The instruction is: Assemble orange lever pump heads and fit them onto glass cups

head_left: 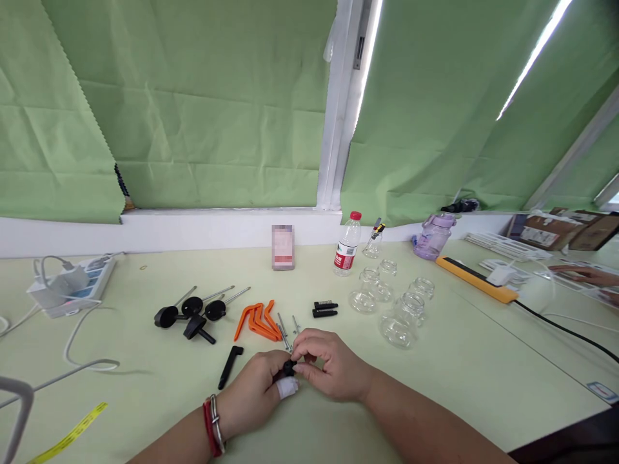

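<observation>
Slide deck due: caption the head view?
Left hand holds a small black part, right hand at it, orange pieces beyond.

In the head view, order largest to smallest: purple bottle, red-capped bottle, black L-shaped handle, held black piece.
1. Purple bottle and red-capped bottle: too close to rank
2. Black L-shaped handle
3. Held black piece (partly hidden; visible part only)

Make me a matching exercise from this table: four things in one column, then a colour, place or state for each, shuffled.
1. small black part
2. jars
3. cluster of bent pieces
4. cap of the labelled bottle

A. red
B. at the fingertips of the left hand and right hand
C. clear, see-through
D. orange

Pairs: 1-B, 2-C, 3-D, 4-A
</observation>
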A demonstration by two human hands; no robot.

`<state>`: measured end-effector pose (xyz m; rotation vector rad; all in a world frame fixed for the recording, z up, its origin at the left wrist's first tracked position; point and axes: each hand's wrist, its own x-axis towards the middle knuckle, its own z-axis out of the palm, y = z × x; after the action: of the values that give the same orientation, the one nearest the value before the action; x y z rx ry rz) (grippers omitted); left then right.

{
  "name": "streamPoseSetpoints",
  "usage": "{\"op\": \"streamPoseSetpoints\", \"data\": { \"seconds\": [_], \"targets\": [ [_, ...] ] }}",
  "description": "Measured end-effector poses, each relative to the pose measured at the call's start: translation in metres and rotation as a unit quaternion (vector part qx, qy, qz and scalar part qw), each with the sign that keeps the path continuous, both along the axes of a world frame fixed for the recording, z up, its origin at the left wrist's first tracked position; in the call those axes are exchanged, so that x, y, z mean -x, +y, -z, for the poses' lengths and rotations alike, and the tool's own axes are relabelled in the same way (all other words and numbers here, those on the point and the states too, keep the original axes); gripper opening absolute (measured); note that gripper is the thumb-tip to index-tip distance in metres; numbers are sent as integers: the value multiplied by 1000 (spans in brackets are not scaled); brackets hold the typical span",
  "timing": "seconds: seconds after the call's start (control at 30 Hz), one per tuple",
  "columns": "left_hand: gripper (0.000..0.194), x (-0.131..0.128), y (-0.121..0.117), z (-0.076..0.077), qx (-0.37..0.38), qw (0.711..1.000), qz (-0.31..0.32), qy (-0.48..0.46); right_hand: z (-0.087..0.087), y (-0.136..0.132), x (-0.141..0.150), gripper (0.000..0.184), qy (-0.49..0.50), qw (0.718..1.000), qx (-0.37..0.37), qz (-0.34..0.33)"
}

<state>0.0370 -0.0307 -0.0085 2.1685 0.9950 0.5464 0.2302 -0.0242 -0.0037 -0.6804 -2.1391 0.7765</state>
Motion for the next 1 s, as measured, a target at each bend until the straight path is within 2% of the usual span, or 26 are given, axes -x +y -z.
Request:
{"op": "streamPoseSetpoints", "data": {
  "seconds": [0.13,0.33,0.53,0.63,0.73,1.0],
  "targets": [
    [18,0,0,-1,12,1000,-1,-1,4,1,-1,12,-13,1000,7,4],
    [9,0,-1,1,34,999,-24,-25,1,3,0,4,-36,999,2,19],
    [19,-2,-3,4,71,995,-33,-69,0,4,1,2,-64,997,12,49],
    [14,-2,-3,3,70,995,-31,-69,3,5,1,1,-81,995,23,57],
    [5,-2,-2,1,40,997,-46,-50,5,6,2,4,-97,994,25,49],
    [10,-1,-2,-6,-17,989,-123,77,3,6,2,15,-155,987,24,28]
  ]
}}
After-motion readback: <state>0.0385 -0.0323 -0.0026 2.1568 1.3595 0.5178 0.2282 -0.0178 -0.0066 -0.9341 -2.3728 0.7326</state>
